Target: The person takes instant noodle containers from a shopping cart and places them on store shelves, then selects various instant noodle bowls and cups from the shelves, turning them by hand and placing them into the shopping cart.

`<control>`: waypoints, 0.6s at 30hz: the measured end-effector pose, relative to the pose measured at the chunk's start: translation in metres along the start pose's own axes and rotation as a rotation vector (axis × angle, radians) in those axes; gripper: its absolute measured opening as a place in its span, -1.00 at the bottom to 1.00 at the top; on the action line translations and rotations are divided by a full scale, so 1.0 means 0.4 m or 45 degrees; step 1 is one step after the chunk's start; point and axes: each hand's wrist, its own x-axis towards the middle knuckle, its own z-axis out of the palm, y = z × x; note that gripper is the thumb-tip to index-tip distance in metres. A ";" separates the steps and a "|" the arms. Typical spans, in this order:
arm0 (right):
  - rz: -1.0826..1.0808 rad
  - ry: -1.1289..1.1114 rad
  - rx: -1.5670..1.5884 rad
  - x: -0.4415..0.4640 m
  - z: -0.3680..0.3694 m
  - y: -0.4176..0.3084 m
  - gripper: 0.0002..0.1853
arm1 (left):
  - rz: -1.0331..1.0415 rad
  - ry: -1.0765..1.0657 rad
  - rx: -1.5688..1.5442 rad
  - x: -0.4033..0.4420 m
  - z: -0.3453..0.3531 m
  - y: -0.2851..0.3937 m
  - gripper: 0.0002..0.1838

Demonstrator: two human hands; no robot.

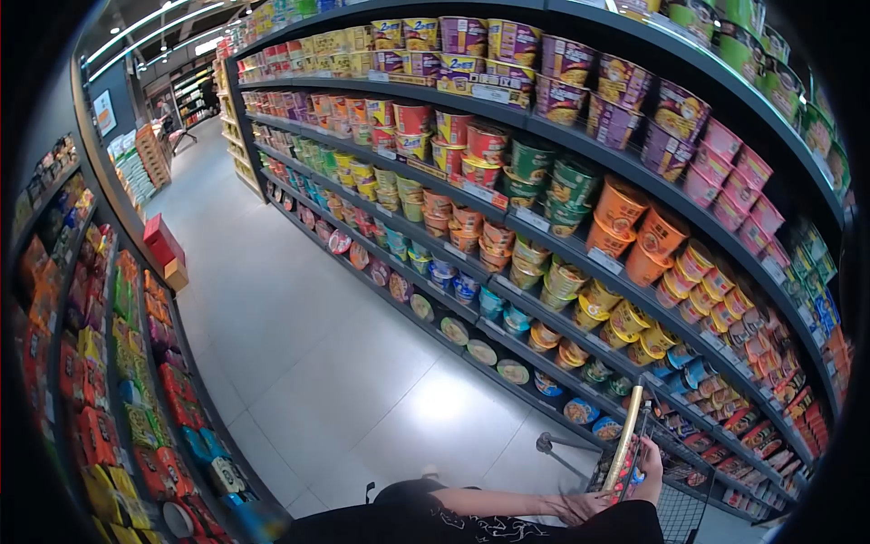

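Note:
Low on the right, both of my hands hold a tall, narrow package with a shiny gold edge (625,440) and red, colourful parts on its side. My right hand (650,464) has its fingers curled around the package's right side. My left hand (594,504) reaches across from the left and closes at its lower end; hair partly covers the wrist. What the package contains I cannot make out. Just under and beside it is a dark wire shopping cart (681,508), partly hidden by my arm and sleeve.
Long shelves of instant noodle cups (553,195) line the right side, close to the cart. On the left runs another shelf of bagged goods (95,435). A tiled floor (299,299) lies between them. A red box (163,240) stands at the far end of the left shelf.

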 end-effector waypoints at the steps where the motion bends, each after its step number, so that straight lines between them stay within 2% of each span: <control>1: -0.009 -0.029 -0.012 -0.005 0.030 -0.002 -0.66 | 0.042 0.023 0.014 -0.007 0.017 -0.032 -0.39; 3: -0.037 -0.026 -0.042 -0.001 0.092 -0.005 -0.65 | 0.083 0.042 0.005 -0.038 0.001 -0.044 -0.39; 5: -0.062 -0.007 -0.065 0.008 0.155 0.001 -0.63 | 0.142 -0.135 0.131 -0.073 -0.081 -0.033 -0.43; 6: -0.081 0.002 -0.076 0.005 0.188 0.003 -0.63 | 0.183 0.031 0.171 -0.091 -0.069 -0.051 -0.47; 10: -0.159 0.056 -0.087 0.030 0.269 0.023 -0.60 | 0.215 0.116 0.089 -0.159 -0.139 -0.056 -0.47; 13: -0.196 0.110 -0.077 0.032 0.317 0.046 -0.57 | 0.232 0.251 -0.013 -0.197 -0.181 -0.071 -0.35; 15: -0.219 0.171 -0.071 0.032 0.343 0.057 -0.56 | 0.282 0.194 -0.036 -0.221 -0.213 -0.084 -0.28; 17: -0.230 0.230 -0.053 0.034 0.370 0.058 -0.54 | -0.055 0.244 -0.881 -0.254 -0.289 -0.043 -0.25; 18: -0.226 0.239 0.010 0.036 0.389 0.049 -0.54 | -0.070 0.228 -0.937 -0.271 -0.314 -0.037 -0.27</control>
